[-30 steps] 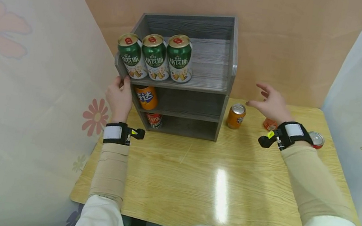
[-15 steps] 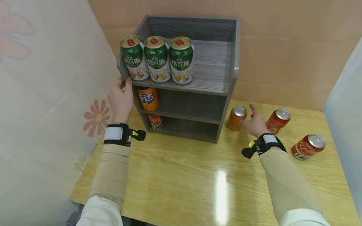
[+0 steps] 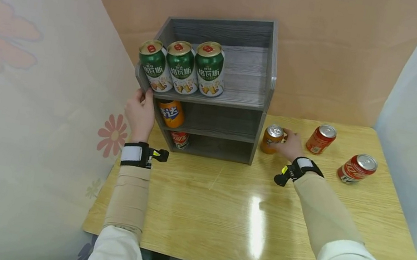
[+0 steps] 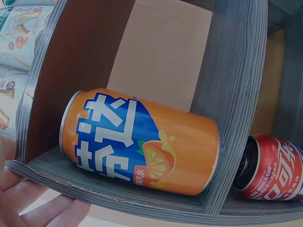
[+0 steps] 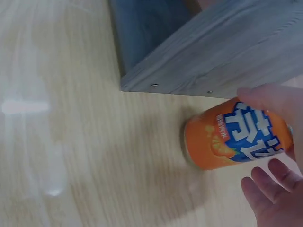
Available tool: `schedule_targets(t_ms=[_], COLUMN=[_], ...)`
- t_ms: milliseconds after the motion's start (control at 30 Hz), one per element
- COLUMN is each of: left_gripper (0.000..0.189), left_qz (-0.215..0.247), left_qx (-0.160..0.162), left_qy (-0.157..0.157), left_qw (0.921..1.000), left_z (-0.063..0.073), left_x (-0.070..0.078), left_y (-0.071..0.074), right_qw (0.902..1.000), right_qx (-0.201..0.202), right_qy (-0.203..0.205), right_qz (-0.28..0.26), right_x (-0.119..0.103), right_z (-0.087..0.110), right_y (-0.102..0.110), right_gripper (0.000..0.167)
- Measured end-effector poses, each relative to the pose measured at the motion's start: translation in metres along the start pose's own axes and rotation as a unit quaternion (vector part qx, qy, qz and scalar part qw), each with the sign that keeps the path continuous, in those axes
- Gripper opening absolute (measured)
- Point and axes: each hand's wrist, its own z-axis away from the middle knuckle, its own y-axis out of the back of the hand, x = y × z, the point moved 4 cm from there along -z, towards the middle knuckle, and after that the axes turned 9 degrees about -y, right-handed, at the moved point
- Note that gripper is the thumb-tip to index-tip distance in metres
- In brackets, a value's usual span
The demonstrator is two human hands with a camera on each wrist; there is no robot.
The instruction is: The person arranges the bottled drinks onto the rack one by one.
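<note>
My left hand (image 3: pixel 139 114) holds the left side of a grey wooden shelf (image 3: pixel 259 131), with its fingers along the outer face in the left wrist view. My right hand (image 3: pixel 291 146) is at an orange Fanta can (image 3: pixel 270 141) standing on the table right of the shelf. In the right wrist view the thumb lies against this can (image 5: pixel 227 137), while several fingertips (image 5: pixel 255 189) stand apart from it. Another orange Fanta can (image 4: pixel 184 146) is on the middle level at the left. Below it a red cola can (image 4: pixel 274 168) stands on the bottom level, partly hidden.
Three green and white cans (image 3: pixel 181 68) line the left of the top level. Two red cans, one farther back (image 3: pixel 320 139) and one nearer (image 3: pixel 356 168), stand on the wooden table (image 3: pixel 211 213) right of my right hand. Printed cloth walls flank the table.
My right hand has moved left and down from above the table to the orange can, and its fingers have closed in on it. My left hand stays at the shelf.
</note>
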Motion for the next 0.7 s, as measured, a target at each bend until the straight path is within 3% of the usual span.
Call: schedule_targets(t_ms=[100,200,333,700], left_gripper=[0.031,0.032,0.032,0.030], left_qz=[-0.002,-0.001,-0.001,-0.001], left_qx=[-0.001,-0.001,-0.002,0.001], left_qy=[0.000,-0.001,-0.001,-0.008], left_qw=[1.0000,1.0000,1.0000,1.0000], left_z=[-0.001,-0.001,-0.001,0.000], left_x=[0.000,0.000,0.001,0.001], left_y=[0.001,0.001,0.000,0.001], right_qw=[0.9997,0.9986,0.9987,0.9958], right_qx=[0.006,0.013,0.031,0.085], right_qy=[-0.015,-0.025,-0.023,-0.019], right_qz=[-0.020,-0.045,-0.031,-0.028], right_x=[0.006,0.012,0.014,0.013], right_z=[-0.003,-0.007,-0.008,-0.008], right_y=[-0.006,-0.013,-0.020,-0.027], right_gripper=[0.091,0.096,0.102,0.080])
